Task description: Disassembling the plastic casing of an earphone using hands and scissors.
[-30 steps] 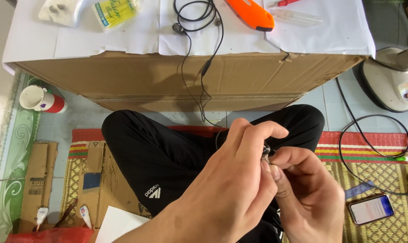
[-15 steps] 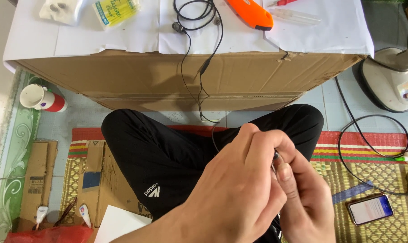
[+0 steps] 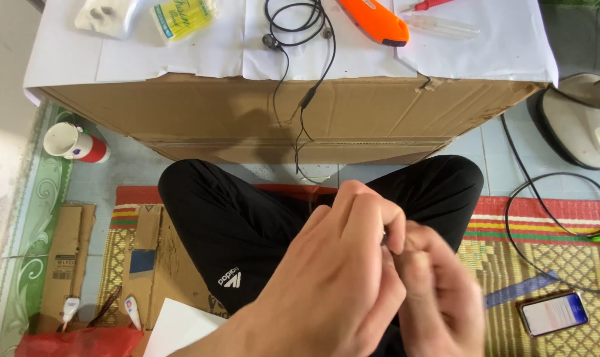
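My left hand and my right hand are pressed together over my lap, fingers curled around a small dark object that is almost wholly hidden between the fingertips. A thin black earphone cable hangs from the cardboard box top down toward my hands. Its earbuds lie coiled on the white paper on the box. My right hand is blurred.
A cardboard box covered with white paper stands in front of my knees, with an orange utility knife and a clear pen on it. A phone lies on the mat at right. A cup stands at left, a fan base at right.
Both hands have closed in more tightly around the small object, and the left hand now covers more of the right hand's fingers. The earphones on the box have not moved.
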